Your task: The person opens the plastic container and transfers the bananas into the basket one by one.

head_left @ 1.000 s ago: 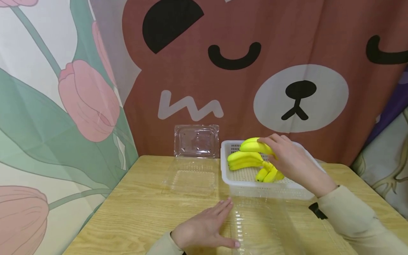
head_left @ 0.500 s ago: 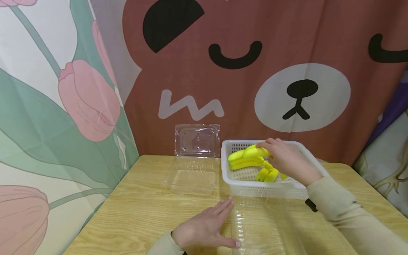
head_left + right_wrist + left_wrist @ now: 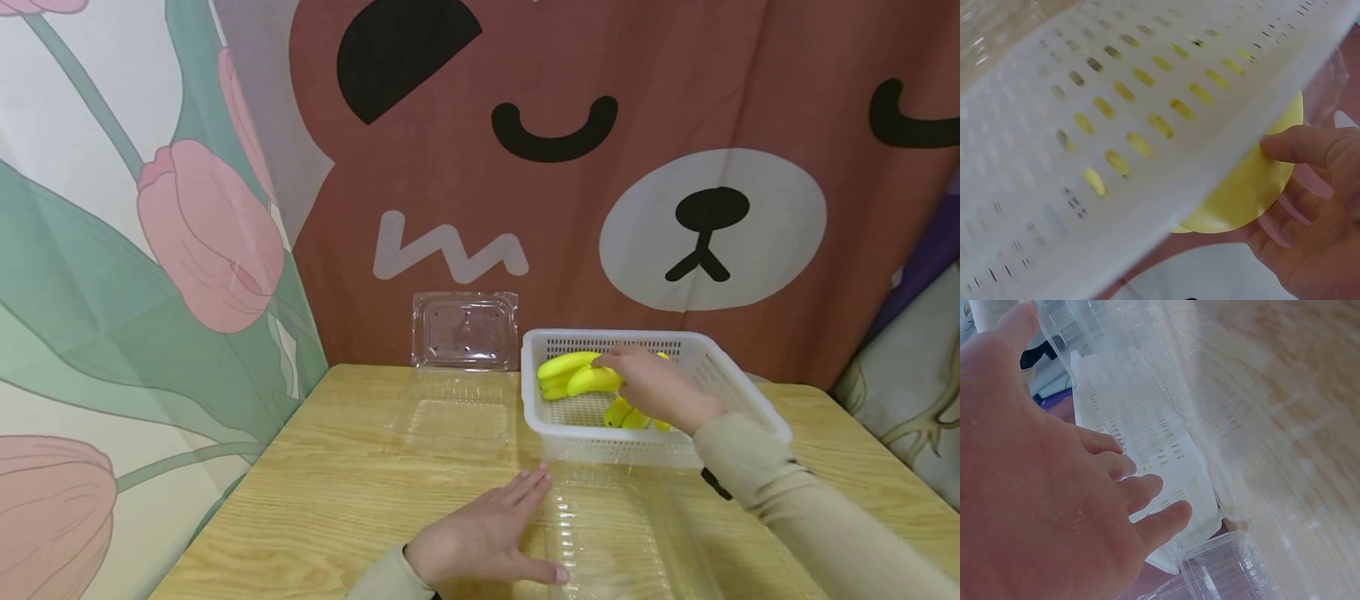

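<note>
In the head view my right hand (image 3: 652,383) is inside the white plastic basket (image 3: 733,375), holding a yellow banana bunch (image 3: 592,382). The right wrist view shows the thumb on one side of the banana (image 3: 1244,190) and the fingers behind it, partly above the basket rim. Another banana bunch (image 3: 558,365) lies just behind the held one, and a smaller bunch (image 3: 621,414) sits near the front wall. My left hand (image 3: 483,529) lies with straight, spread fingers at the left edge of a clear plastic container (image 3: 622,533), its thumb at the near side.
A second clear clamshell box (image 3: 453,417) stands on the wooden table (image 3: 322,492) left of the basket, its lid (image 3: 465,332) raised against the bear-print curtain (image 3: 450,183). The near container overlaps the basket's front in the head view.
My right hand has lowered the banana bunch and moved it left, down in front of the other bunch in the basket. The left hand and containers have stayed put.
</note>
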{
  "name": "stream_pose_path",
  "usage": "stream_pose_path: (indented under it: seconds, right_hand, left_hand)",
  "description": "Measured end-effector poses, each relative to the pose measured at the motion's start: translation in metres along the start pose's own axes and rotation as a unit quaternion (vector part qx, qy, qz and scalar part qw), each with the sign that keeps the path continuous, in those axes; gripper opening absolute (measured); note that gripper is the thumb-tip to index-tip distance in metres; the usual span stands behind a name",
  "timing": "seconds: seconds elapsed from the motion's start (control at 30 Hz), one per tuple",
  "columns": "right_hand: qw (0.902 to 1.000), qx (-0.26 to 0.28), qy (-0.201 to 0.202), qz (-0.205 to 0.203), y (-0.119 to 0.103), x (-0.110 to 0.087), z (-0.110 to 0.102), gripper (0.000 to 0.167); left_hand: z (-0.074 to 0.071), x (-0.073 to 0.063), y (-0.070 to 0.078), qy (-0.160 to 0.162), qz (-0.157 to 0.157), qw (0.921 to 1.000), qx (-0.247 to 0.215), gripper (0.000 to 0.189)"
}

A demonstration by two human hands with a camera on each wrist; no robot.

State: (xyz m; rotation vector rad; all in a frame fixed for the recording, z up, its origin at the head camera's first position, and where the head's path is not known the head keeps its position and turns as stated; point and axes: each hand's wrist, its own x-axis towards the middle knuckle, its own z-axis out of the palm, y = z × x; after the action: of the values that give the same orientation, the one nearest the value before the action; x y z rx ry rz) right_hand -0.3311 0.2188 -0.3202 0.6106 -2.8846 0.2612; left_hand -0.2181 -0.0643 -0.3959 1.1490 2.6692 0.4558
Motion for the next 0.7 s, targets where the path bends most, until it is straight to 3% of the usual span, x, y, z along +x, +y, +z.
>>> stream_pose_path:
  seconds: [0.33,0.7]
  right_hand:
    - [0.9998,-0.007,-0.008,-0.020,0.007,0.007,0.024,0.048]
    - [0.9996,-0.010,-0.011,-0.025,0.010,0.009,0.032,0.045]
  left_hand:
    - [-0.001,-0.001,0.001,-0.001,-0.004,1.0000,-0.002,0.104]
    - [0.001,0.000,0.001,0.003,-0.005,1.0000,0.004,0.105]
